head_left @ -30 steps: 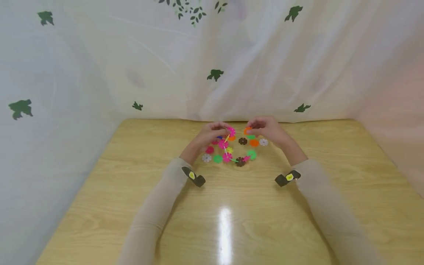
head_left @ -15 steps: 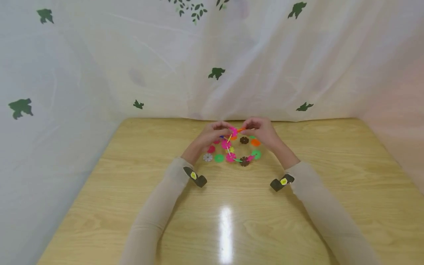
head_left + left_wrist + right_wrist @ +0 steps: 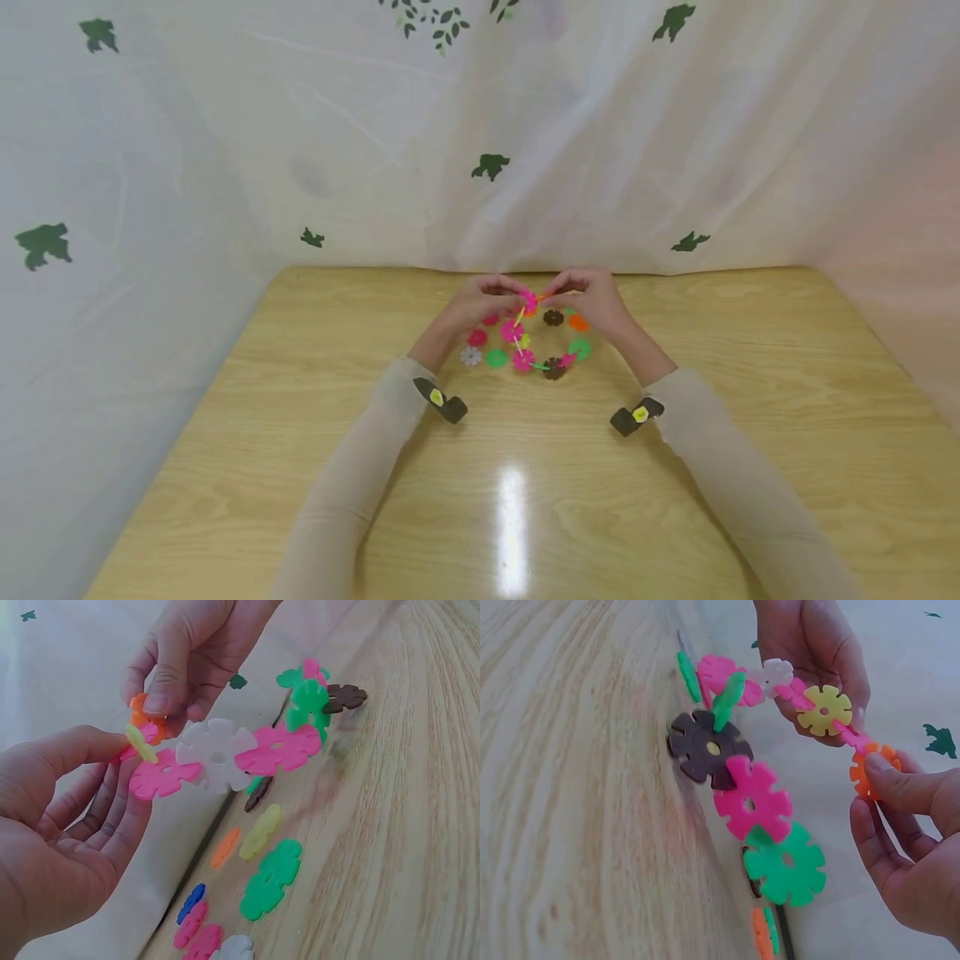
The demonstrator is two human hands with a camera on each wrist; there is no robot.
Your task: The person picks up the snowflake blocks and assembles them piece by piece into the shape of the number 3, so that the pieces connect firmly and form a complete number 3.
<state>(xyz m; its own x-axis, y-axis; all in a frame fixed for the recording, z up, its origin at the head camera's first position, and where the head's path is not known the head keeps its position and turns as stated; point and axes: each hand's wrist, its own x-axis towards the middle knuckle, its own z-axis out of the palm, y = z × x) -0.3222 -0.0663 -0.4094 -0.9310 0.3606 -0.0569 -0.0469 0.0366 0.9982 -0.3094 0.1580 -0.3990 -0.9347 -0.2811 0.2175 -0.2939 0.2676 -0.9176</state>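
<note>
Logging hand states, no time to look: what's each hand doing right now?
Right hand: closed, pinching an orange disc.
Left hand: closed, pinching the pink disc beside it.

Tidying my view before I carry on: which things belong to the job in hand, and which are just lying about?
In the job:
left hand, holding the disc chain
right hand, pinching the held orange disc

Lying about, perhaps as spares:
loose white disc
loose green discs
loose pink discs
loose brown disc
loose orange discs
loose yellow disc
loose blue disc
</note>
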